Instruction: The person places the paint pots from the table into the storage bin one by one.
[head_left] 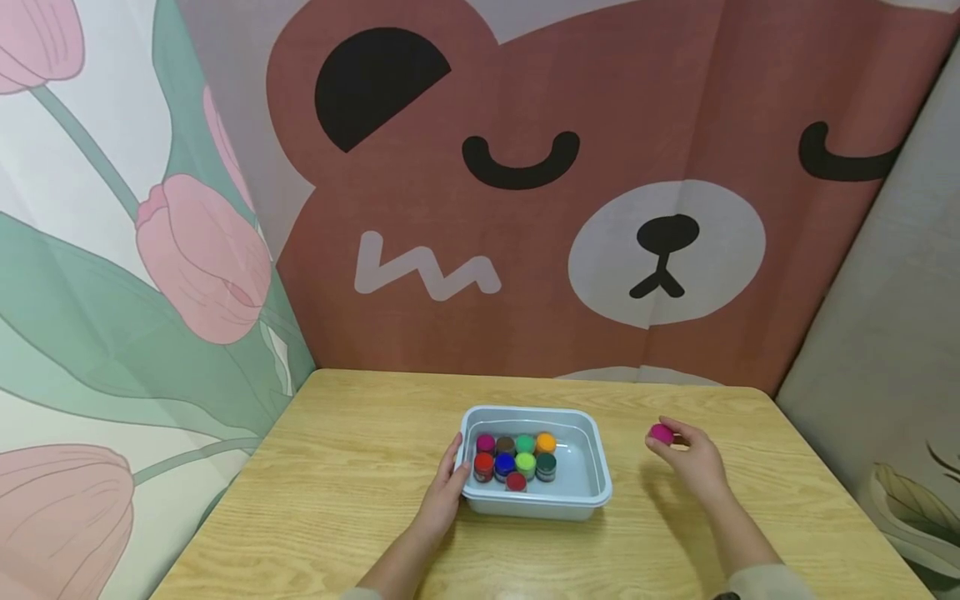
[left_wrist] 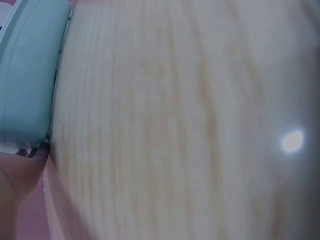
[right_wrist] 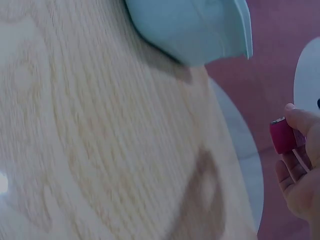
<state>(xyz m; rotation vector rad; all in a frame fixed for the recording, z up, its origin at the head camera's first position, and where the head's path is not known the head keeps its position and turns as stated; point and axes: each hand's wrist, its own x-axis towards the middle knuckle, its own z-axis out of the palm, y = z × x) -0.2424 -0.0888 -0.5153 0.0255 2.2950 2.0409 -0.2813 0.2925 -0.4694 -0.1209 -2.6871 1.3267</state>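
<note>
A pale blue-grey plastic tub stands on the table. My left hand grips its left end, thumb at the rim and fingers along the outer side. Small paint pots with coloured lids sit grouped in the tub's left part, among them an orange pot, a blue pot and a dark red pot at the front. To the right of the tub, my right hand pinches a small magenta pot between thumb and fingers, above the table. The right wrist view shows this magenta pot tilted.
The wood-grain table reaches back to a hanging cloth printed with a bear. A tulip-print cloth hangs at the left, and another pale cloth at the right.
</note>
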